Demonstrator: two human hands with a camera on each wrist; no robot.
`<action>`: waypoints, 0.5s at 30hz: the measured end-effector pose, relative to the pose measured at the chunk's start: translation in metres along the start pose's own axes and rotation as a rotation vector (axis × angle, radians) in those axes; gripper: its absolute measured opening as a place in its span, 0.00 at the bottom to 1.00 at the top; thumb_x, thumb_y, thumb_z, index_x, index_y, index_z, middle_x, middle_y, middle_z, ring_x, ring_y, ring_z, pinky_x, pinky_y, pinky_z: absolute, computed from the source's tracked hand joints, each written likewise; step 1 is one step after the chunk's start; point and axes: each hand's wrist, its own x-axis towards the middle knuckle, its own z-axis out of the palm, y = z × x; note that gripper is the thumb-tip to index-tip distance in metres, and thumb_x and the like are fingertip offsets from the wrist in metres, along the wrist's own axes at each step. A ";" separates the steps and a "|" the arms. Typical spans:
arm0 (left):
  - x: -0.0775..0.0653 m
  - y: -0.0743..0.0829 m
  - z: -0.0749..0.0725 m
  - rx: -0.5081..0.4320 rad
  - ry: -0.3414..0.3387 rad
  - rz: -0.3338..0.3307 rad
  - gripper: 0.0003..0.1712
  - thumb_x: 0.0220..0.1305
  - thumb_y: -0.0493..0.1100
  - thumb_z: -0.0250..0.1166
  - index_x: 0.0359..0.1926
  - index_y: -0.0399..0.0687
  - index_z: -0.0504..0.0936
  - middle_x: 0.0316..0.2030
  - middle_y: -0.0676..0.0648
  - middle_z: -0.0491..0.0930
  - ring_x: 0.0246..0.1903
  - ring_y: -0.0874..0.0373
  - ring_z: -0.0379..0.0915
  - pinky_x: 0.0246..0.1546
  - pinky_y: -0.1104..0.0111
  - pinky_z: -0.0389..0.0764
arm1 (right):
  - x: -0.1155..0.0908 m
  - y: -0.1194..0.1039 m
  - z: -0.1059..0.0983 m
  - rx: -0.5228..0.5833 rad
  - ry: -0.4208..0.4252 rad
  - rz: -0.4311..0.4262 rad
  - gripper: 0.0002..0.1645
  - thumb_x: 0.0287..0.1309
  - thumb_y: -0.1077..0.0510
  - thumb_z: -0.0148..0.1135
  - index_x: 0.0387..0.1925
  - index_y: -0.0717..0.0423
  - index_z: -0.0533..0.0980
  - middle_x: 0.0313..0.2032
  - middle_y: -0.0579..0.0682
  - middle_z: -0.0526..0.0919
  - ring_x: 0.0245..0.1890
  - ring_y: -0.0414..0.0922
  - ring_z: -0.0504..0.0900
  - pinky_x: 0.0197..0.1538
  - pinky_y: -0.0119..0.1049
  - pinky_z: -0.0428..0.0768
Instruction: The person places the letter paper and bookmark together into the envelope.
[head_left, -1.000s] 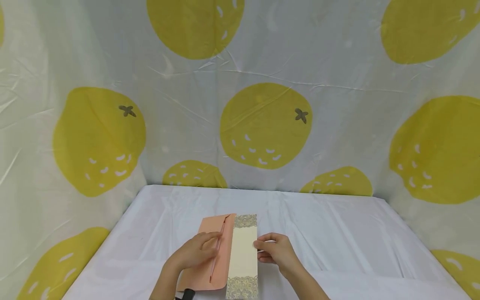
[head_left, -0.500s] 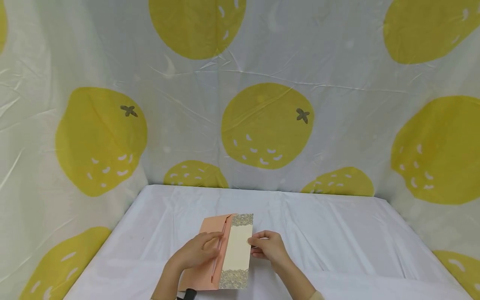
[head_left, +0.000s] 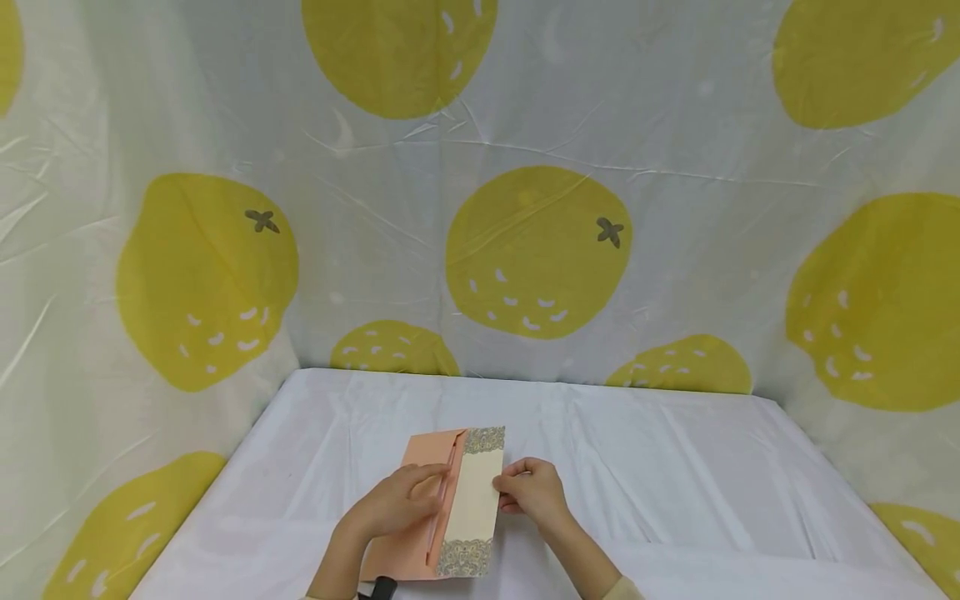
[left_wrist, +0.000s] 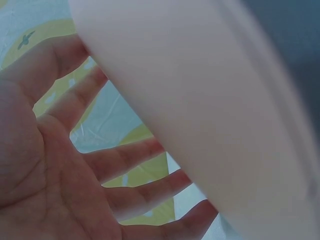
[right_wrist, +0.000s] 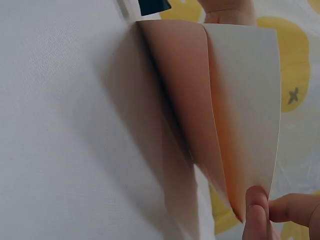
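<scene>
In the head view, a salmon-pink envelope with a long slit stands tilted near the table's front. My left hand holds it from the left, thumb and index finger at the slit. In the left wrist view the fingertips meet the edge of the envelope, which looks pale there. A cream card with lacy patterned bands at both ends sits along the envelope's right side, its left edge hidden there. My right hand pinches the card's right edge; in the right wrist view, thumb and finger grip a lower corner of the card.
A white cloth covers the table. Behind it and at both sides hangs a pale curtain printed with big yellow fruits. A small black object shows at my left wrist.
My right hand has moved left with the card, bringing it closer against the envelope and tilting it a little. The left hand has stayed nearly still on the envelope.
</scene>
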 end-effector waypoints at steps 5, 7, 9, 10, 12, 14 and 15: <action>0.001 -0.001 0.001 -0.005 -0.003 -0.001 0.28 0.65 0.45 0.61 0.66 0.47 0.72 0.62 0.34 0.69 0.64 0.32 0.59 0.56 0.35 0.63 | 0.001 0.000 0.004 -0.031 0.018 -0.014 0.07 0.47 0.69 0.66 0.28 0.66 0.75 0.17 0.50 0.80 0.16 0.40 0.80 0.23 0.33 0.81; 0.002 -0.002 0.001 -0.008 -0.003 -0.002 0.29 0.65 0.45 0.61 0.66 0.46 0.72 0.63 0.34 0.68 0.64 0.32 0.59 0.56 0.35 0.63 | 0.002 0.000 0.005 -0.037 0.025 -0.018 0.07 0.47 0.70 0.66 0.28 0.66 0.75 0.16 0.50 0.80 0.15 0.40 0.80 0.22 0.33 0.81; 0.002 -0.002 0.001 -0.008 -0.003 -0.003 0.29 0.65 0.45 0.61 0.66 0.46 0.72 0.63 0.34 0.68 0.64 0.32 0.59 0.56 0.35 0.63 | 0.002 -0.001 0.007 -0.043 0.030 -0.021 0.06 0.46 0.70 0.66 0.27 0.66 0.75 0.16 0.50 0.80 0.15 0.40 0.80 0.22 0.33 0.81; 0.002 -0.002 0.001 -0.006 0.000 -0.005 0.29 0.65 0.45 0.62 0.66 0.47 0.72 0.63 0.33 0.68 0.64 0.32 0.59 0.56 0.35 0.63 | 0.002 -0.001 0.008 -0.045 0.030 -0.022 0.06 0.46 0.70 0.66 0.27 0.66 0.75 0.16 0.50 0.80 0.15 0.40 0.80 0.22 0.33 0.81; 0.001 -0.001 0.001 0.001 0.007 -0.009 0.29 0.64 0.46 0.62 0.66 0.46 0.73 0.62 0.33 0.68 0.63 0.32 0.60 0.56 0.36 0.64 | 0.003 -0.001 0.011 -0.051 0.029 -0.027 0.06 0.47 0.70 0.66 0.28 0.67 0.75 0.17 0.50 0.80 0.15 0.40 0.80 0.23 0.33 0.81; 0.001 -0.001 0.001 0.010 0.016 -0.010 0.29 0.64 0.46 0.62 0.65 0.47 0.74 0.62 0.34 0.69 0.63 0.33 0.62 0.56 0.37 0.64 | 0.003 -0.001 0.014 -0.058 0.028 -0.029 0.06 0.47 0.70 0.66 0.29 0.67 0.75 0.17 0.50 0.80 0.15 0.40 0.81 0.23 0.33 0.81; 0.001 -0.001 0.001 0.015 0.020 -0.010 0.29 0.63 0.46 0.63 0.65 0.47 0.74 0.61 0.34 0.70 0.62 0.33 0.62 0.56 0.37 0.65 | 0.003 -0.001 0.015 -0.059 0.029 -0.032 0.06 0.47 0.70 0.66 0.29 0.67 0.75 0.17 0.51 0.80 0.16 0.40 0.81 0.23 0.33 0.81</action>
